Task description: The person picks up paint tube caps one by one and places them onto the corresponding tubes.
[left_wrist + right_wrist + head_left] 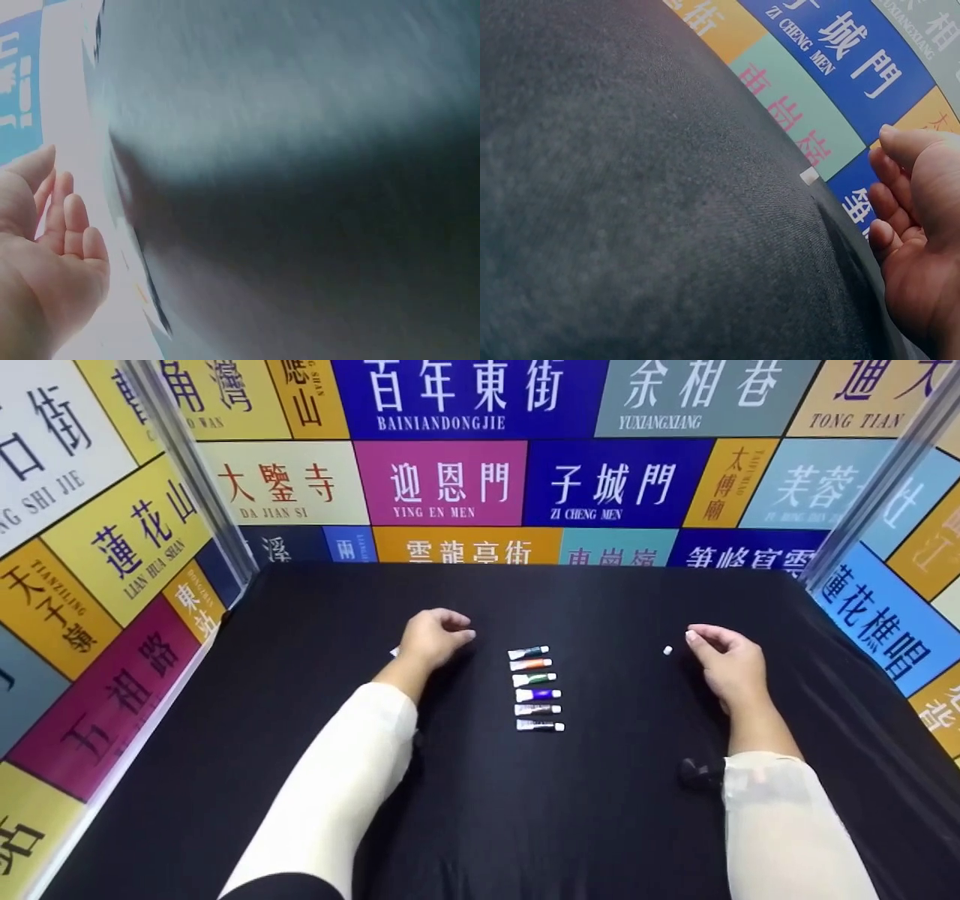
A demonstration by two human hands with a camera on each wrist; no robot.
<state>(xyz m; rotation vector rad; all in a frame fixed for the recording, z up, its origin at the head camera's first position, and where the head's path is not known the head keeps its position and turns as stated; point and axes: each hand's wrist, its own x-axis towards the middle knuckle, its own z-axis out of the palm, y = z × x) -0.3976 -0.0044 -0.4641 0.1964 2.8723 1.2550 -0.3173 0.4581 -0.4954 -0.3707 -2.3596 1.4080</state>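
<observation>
My left hand (431, 641) hovers left of a column of small paint tubes, its fingers loosely bent and nothing showing between them. A small white piece (394, 652) peeks out behind that hand, mostly hidden by it. The tubes, several in a row with white caps to the right, include an orange one (529, 664), a green one (534, 679) and a purple one (538, 695). Over on the right, a little white cap (667, 650) lies just left of my right hand (727, 664). That hand's thumb and fingers are relaxed and slightly bent, apart from the cap.
Black cloth (480, 810) covers the table. Walls of colourful street-name panels (441, 483) stand behind and at both sides, with metal posts (199, 472) at the corners. White sleeves cover both forearms, and a dark wrist camera (701, 773) sits by the right one.
</observation>
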